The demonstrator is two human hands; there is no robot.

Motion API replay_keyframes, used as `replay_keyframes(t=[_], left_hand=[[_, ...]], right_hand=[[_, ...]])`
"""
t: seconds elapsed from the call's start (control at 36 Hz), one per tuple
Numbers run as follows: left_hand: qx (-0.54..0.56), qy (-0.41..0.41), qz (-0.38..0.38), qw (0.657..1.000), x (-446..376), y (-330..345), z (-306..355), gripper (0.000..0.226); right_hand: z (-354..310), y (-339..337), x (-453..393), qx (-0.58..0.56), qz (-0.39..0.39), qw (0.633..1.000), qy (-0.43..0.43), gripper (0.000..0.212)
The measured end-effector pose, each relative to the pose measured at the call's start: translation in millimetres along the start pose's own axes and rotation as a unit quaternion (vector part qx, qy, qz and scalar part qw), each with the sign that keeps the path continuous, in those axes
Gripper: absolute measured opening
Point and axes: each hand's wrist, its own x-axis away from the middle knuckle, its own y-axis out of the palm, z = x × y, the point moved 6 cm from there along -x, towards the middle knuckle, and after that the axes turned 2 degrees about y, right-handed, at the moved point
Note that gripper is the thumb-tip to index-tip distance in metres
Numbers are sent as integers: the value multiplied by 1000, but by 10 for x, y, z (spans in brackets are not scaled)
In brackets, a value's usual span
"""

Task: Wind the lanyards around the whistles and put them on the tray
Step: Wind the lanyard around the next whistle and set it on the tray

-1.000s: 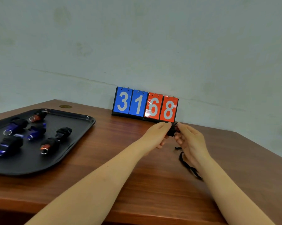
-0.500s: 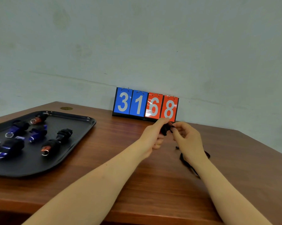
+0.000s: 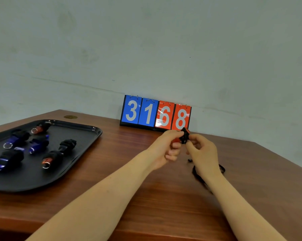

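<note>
Whistle: a red whistle (image 3: pixel 183 137), partly bound in black cord, is held above the table (image 3: pixel 146 197) between the two hands, just in front of the scoreboard (image 3: pixel 155 113).
Left hand: the left hand (image 3: pixel 166 147) pinches the whistle body from the left, its lower fingers curled underneath.
Right hand: the right hand (image 3: pixel 201 151) pinches the cord at the whistle's right side; its fingertips blur, so the exact hold is uncertain.
Lanyard: the loose lanyard (image 3: pixel 198 176) trails from the right hand down onto the table, under and beside the right wrist, its clip end lying near the hand.
Key relation: the unwound cord lies right of and nearer than the whistle, so the right hand is placed to feed it while the left hand steadies the body. The whistle's long axis cannot be read.
Tray: the black tray (image 3: pixel 87 131) sits well apart to the left, nearer the left arm, and holds six wrapped whistles (image 3: pixel 50 158), red and blue.
Path: bare wood lies between hands and tray.
Stage: probably mid-winding, with cord left.
</note>
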Motion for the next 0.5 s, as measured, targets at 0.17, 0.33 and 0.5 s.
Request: replay_keyframes(t=[0.17,0.33,0.5], left_hand=[[-7,35,25,999,5,-22,29,26],[167,-11,28,985,16,-27,-7,33],[225,-27,17,974,29,-8,-14,29]], right_hand=[[0,-20,0,17,13,1000,-6,17],[35,10,-35,-81,5,995,53,9],[84,104,-45,-473,-85,852,207,26]])
